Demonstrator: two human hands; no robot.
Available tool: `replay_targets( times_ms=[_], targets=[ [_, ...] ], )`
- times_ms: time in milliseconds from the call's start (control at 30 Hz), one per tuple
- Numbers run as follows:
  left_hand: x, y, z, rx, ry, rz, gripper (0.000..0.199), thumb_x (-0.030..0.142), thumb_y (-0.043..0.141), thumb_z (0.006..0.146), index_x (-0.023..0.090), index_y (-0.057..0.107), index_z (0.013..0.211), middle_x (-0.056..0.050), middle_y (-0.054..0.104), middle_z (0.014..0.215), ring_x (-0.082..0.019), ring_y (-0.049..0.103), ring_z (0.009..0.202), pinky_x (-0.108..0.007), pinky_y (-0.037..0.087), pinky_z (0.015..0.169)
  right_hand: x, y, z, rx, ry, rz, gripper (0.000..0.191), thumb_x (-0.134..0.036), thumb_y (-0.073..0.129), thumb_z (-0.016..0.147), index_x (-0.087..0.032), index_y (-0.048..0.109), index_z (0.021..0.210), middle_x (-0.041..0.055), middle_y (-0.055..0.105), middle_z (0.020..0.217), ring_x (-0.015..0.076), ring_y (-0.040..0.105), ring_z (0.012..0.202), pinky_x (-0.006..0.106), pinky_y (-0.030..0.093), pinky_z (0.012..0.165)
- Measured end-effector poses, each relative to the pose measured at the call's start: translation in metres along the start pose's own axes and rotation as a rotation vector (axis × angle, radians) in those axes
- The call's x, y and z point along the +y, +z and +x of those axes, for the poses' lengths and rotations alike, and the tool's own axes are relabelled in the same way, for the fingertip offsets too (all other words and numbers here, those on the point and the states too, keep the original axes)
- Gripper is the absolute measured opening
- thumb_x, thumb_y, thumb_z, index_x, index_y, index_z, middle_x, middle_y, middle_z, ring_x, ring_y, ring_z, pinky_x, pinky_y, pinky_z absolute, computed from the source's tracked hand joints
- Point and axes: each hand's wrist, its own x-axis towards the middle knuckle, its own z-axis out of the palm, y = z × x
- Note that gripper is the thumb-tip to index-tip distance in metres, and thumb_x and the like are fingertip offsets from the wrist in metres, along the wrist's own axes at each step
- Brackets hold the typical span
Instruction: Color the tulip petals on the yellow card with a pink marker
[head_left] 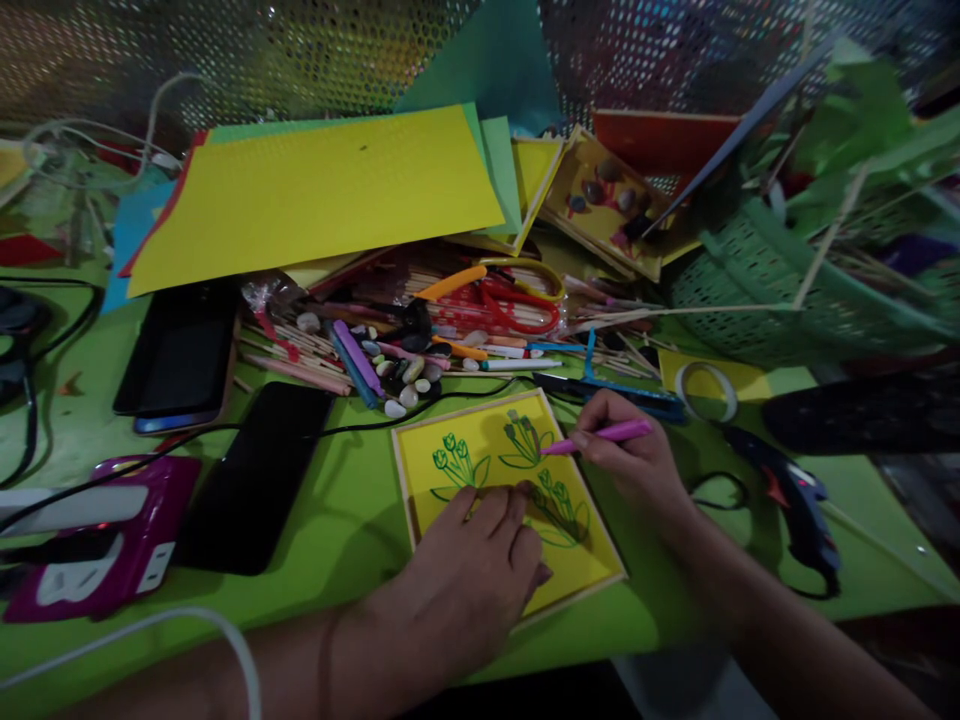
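A yellow board [420,460] with a thin wooden frame lies tilted on the green table, bearing three green line drawings of tulips. In my right hand [637,460] is a pink-purple felt-tip pen [619,431], its tip at the upper right tulip drawing [525,440]. The fingers close around the barrel. My left hand [480,560] rests on the lower middle of the board, fingers bent and lying on the surface, covering part of it. Some of its fingertips are hard to make out. The left tulip drawing [455,465] and the lower right one [559,510] show beside its fingers.
Behind the board lie pebbles [409,397], markers [358,355], red-handled scissors [517,305] and sticks. Yellow sheets [322,200] cover the back. Phones [259,480] and a purple power strip [142,540] lie left. A glue gun [795,510], tape roll [706,391] and green basket [810,290] stand right.
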Motion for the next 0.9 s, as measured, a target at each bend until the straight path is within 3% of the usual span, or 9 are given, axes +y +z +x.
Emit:
replay_targets(
  times_ms=[233,467,900],
  targets=[
    [0.0,0.002,-0.001,-0.015,0.004,-0.003,0.025,0.037,0.056,0.106,0.017,0.063,0.093,-0.013,0.078,0.117,-0.025,0.07,0.11,-0.041,0.046,0.092,0.018,-0.005,-0.002,0.059,-0.072,0.035,0.012,-0.025,0.074,0.086,-0.023,0.064,0.078,-0.0024,0.06,0.067,0.0158,0.053,0.061,0.029,0.041,0.058],
    [-0.001,0.002,-0.001,-0.006,-0.002,0.004,0.026,0.037,0.056,0.107,0.017,0.063,0.092,-0.013,0.078,0.118,-0.025,0.07,0.111,-0.041,0.046,0.093,0.021,-0.004,-0.001,0.007,-0.031,0.11,0.01,-0.03,0.074,0.091,-0.024,0.066,0.091,-0.0011,0.068,0.075,0.0165,0.056,0.063,0.029,0.042,0.058],
    [0.0,0.004,-0.003,0.002,-0.009,-0.008,0.025,0.038,0.056,0.106,0.017,0.064,0.095,-0.013,0.076,0.125,-0.025,0.069,0.114,-0.041,0.046,0.094,0.02,0.0,0.003,0.008,-0.039,-0.04,0.015,-0.033,0.073,0.088,-0.024,0.062,0.085,-0.0009,0.061,0.074,0.017,0.053,0.063,0.03,0.042,0.059]
  ],
)
